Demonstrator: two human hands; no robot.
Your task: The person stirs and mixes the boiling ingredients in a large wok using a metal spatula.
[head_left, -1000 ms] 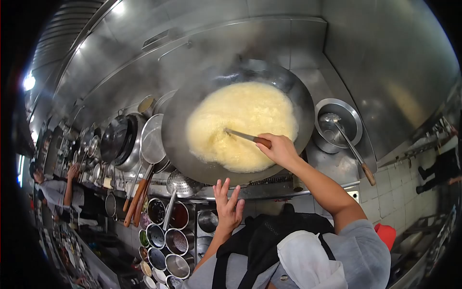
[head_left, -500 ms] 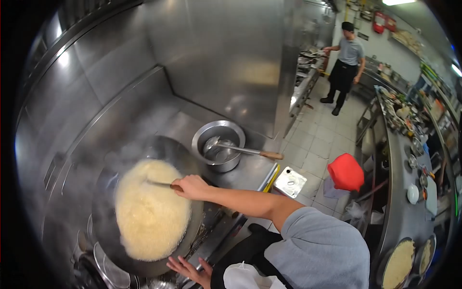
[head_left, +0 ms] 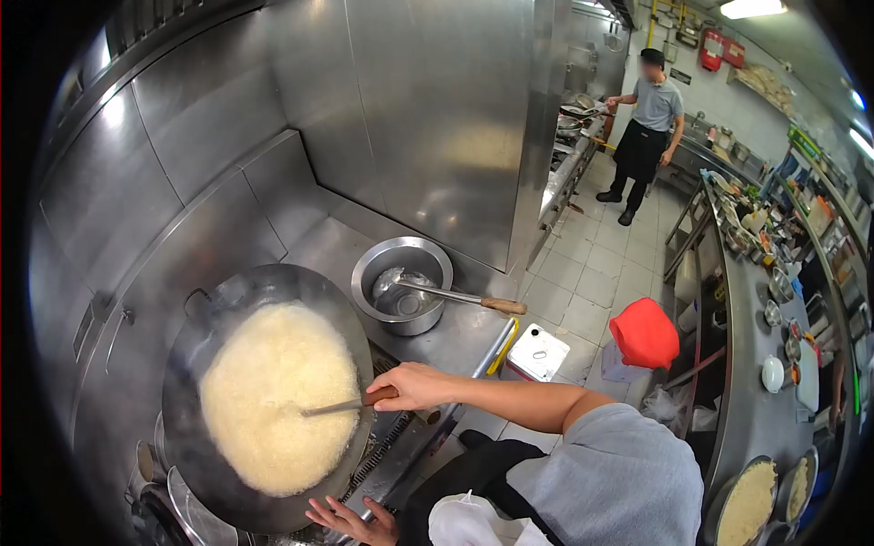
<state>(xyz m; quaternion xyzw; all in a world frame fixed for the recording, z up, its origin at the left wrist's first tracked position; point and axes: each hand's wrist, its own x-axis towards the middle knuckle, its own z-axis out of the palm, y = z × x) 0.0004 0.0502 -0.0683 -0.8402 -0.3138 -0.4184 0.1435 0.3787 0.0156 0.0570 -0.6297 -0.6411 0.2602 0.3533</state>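
A large dark wok [head_left: 196, 455] holds a wide mass of pale yellow, foaming liquid [head_left: 273, 391], with steam over it. My right hand [head_left: 414, 387] is closed round the wooden handle of a metal cooking utensil [head_left: 332, 408]. Its shaft slants into the foam, which hides the working end, so its exact kind does not show. Beside the wok's near rim, my left hand [head_left: 350, 521] is open with fingers spread and nothing in it. I cannot tell whether it touches the rim.
Behind the wok, a metal pot [head_left: 401, 318] holds a wooden-handled ladle [head_left: 455, 296], its handle jutting over the counter edge. A white-topped tin [head_left: 537, 353] and a red bag-like thing [head_left: 645, 333] stand beyond. Another person [head_left: 651, 118] stands at a far stove. Pans [head_left: 746, 500] sit at right.
My right hand has moved toward my body, and the utensil's shaft now enters the foam nearer the middle. The left hand stays spread by the rim. The view has shifted slightly.
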